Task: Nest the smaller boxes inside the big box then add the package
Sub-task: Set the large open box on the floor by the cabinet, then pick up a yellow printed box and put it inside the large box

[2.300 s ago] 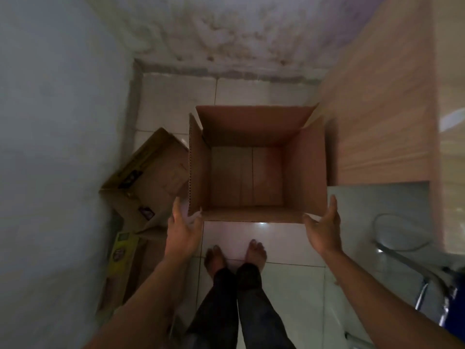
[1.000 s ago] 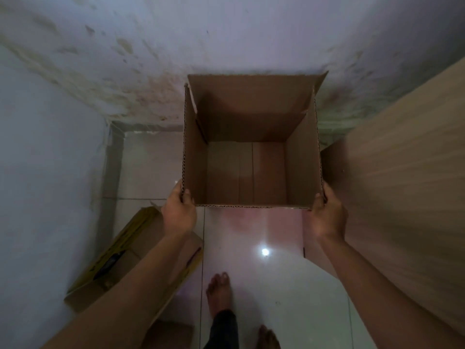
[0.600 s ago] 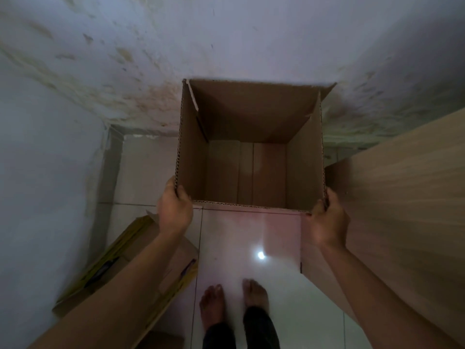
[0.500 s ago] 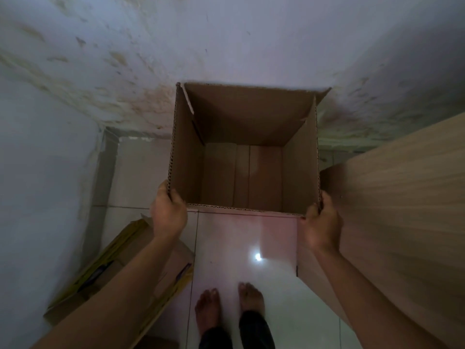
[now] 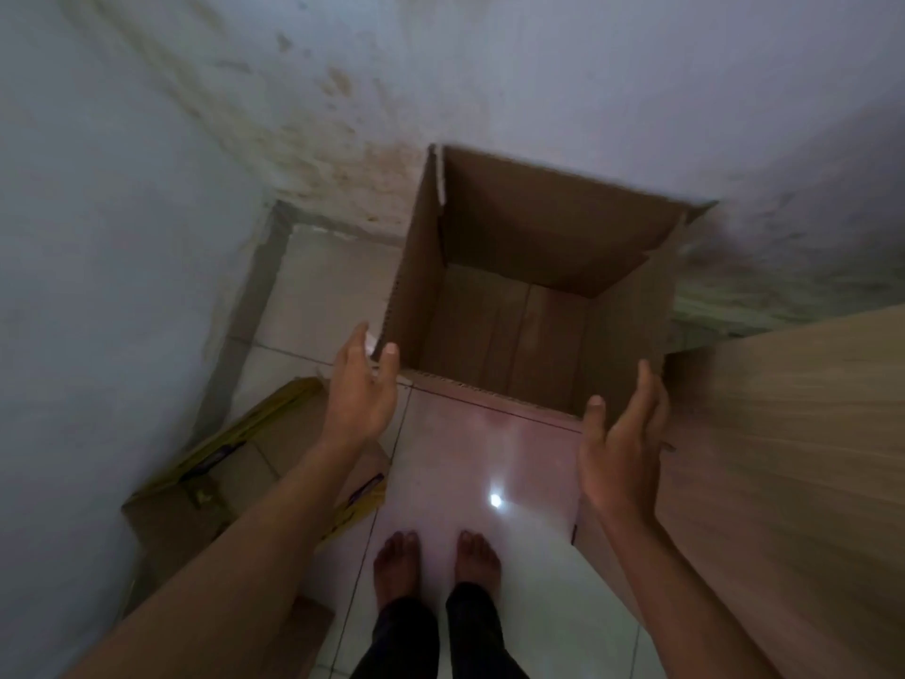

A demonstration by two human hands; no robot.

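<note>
While the big box (image 5: 529,306) is sitting empty at twelve o'clock, I am holding my left hand (image 5: 362,389) and right hand (image 5: 622,443) released beside it; smaller boxes (image 5: 230,472) are waiting at eight o'clock.

Dim, soft-focus wide-angle view; one glare spot (image 5: 495,500) on the glossy floor (image 5: 455,463).

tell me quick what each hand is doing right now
Left hand: open, holding nothing, beside the big box's near left corner.
Right hand: open, holding nothing, by its near right corner.
</note>
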